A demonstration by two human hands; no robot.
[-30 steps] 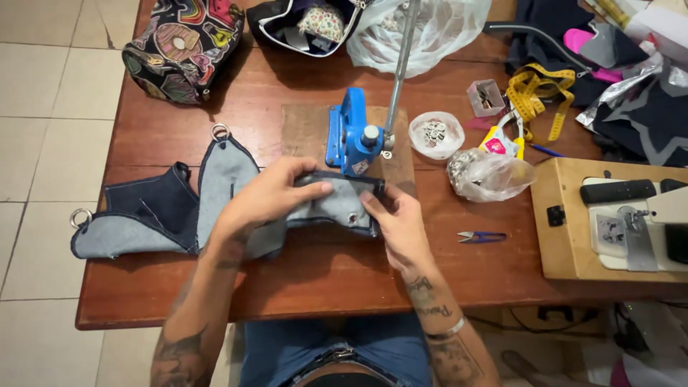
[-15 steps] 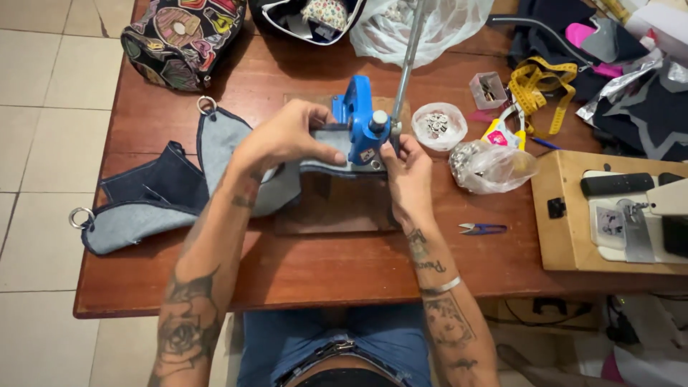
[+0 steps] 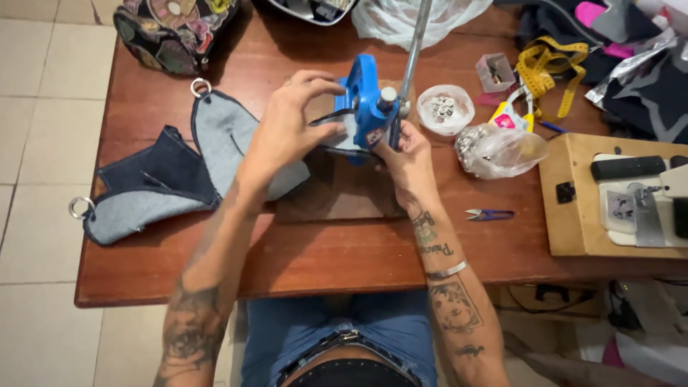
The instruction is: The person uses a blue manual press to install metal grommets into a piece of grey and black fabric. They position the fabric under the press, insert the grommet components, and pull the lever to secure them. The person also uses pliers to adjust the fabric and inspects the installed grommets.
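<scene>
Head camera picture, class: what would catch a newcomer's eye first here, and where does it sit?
The bright blue metal hand press at the middle of the reddish wooden table stands out first, with the left hand and right hand on either side of it. Left of it lies the grey and dark blue denim piece with metal rings; a yellow measuring tape lies at upper right.

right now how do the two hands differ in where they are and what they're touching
The left hand lies spread, palm down, on the denim piece, fingers reaching toward the blue press. The right hand is more curled and sits in front of the press, its fingers at the press's base. The left hand is left of the press; the right is just below it. Both are bare, meet at the press, and hover over the wooden table.
</scene>
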